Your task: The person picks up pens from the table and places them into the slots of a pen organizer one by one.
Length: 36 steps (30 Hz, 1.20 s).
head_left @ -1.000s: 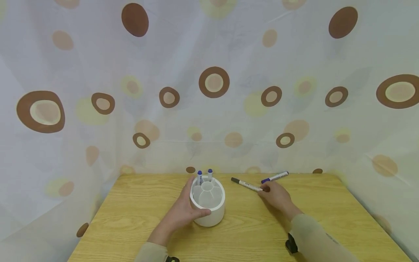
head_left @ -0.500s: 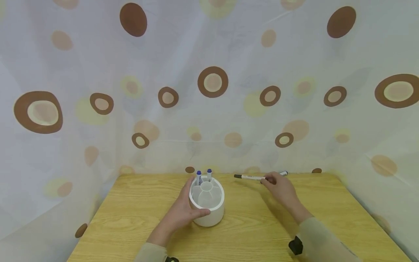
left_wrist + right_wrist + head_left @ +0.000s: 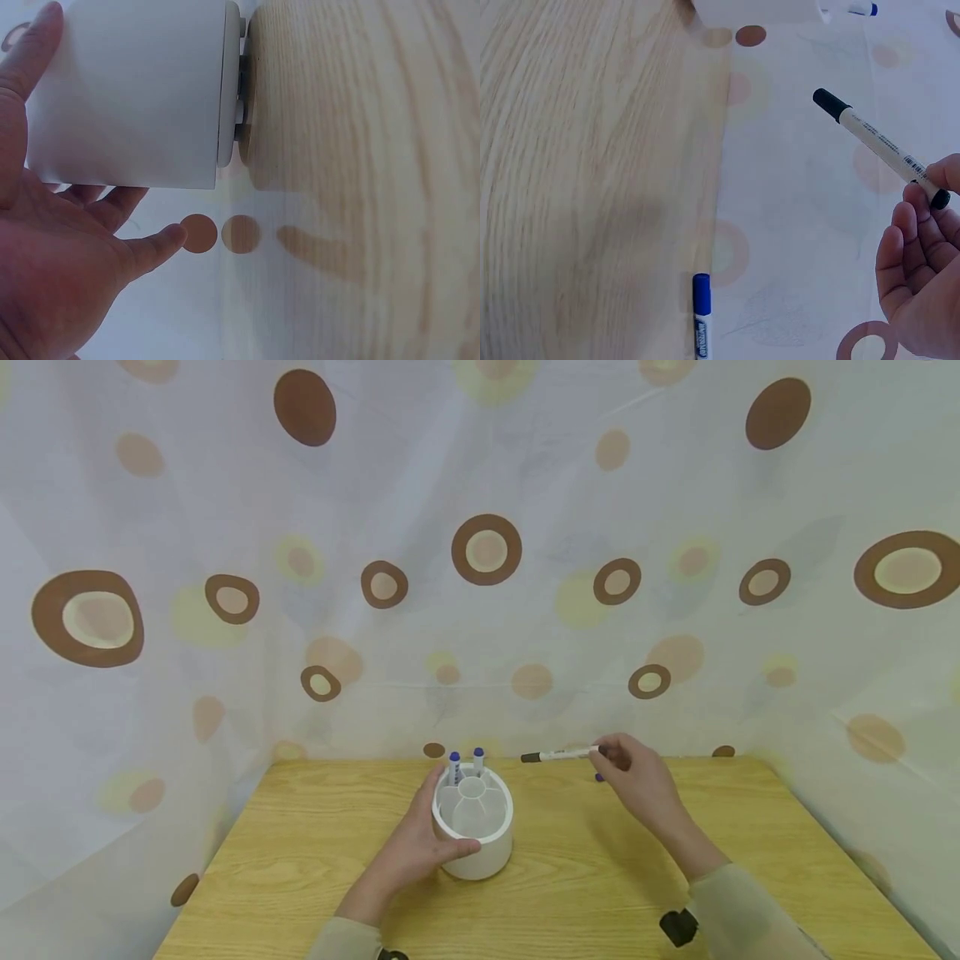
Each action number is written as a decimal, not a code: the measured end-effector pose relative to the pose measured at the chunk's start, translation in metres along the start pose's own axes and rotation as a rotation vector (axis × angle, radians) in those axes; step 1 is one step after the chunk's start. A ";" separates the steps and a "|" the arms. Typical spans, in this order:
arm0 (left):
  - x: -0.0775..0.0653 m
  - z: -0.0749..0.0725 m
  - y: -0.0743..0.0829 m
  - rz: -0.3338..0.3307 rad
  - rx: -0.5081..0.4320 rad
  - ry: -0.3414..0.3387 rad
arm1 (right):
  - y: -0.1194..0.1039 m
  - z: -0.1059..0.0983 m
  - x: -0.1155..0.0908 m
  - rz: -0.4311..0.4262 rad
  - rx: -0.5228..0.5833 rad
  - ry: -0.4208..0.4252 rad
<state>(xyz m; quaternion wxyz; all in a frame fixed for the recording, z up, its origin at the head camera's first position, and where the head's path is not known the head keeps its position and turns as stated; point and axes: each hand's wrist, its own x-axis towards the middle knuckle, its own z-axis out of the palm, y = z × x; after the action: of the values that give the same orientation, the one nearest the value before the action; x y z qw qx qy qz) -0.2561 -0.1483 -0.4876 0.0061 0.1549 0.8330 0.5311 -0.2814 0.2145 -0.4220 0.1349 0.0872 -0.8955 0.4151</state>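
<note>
A round white pen holder (image 3: 486, 858) with several compartments stands on the table, two blue-capped markers (image 3: 454, 770) upright in its back compartments. My left hand (image 3: 416, 843) grips it from the left, thumb across the front and fingers round the far side. In the left wrist view, the holder's wall (image 3: 135, 97) sits between thumb and fingers. To the right, my right hand (image 3: 637, 781) pinches a black-capped whiteboard marker (image 3: 558, 754) by its end. The marker is off the table, its cap pointing left. Behind that hand, most of a blue-capped marker (image 3: 702, 315) is hidden in the head view.
The wooden table (image 3: 315, 843) ends at the back against a white curtain (image 3: 525, 460) with brown and yellow spots. Similar curtain hangs at both sides. A dark wrist device (image 3: 678, 927) is on the right sleeve.
My right hand has lifted the black-capped marker off the table, and the marker has turned closer to level. The blue-capped marker has become mostly covered. My left hand stays on the pen holder.
</note>
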 end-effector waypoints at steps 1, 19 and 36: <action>0.000 0.000 0.000 -0.001 -0.003 -0.001 | -0.005 -0.001 -0.001 -0.005 0.000 0.002; -0.001 -0.001 0.002 -0.005 0.004 0.001 | -0.057 -0.002 -0.011 -0.088 0.061 0.014; -0.001 0.000 0.003 -0.014 0.013 -0.007 | -0.072 0.013 -0.011 -0.110 0.072 -0.067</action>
<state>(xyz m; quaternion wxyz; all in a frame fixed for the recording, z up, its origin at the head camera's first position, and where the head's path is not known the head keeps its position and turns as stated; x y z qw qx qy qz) -0.2539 -0.1477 -0.4846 0.0116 0.1509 0.8375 0.5251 -0.2535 0.1592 -0.3819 0.1242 0.1550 -0.8778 0.4358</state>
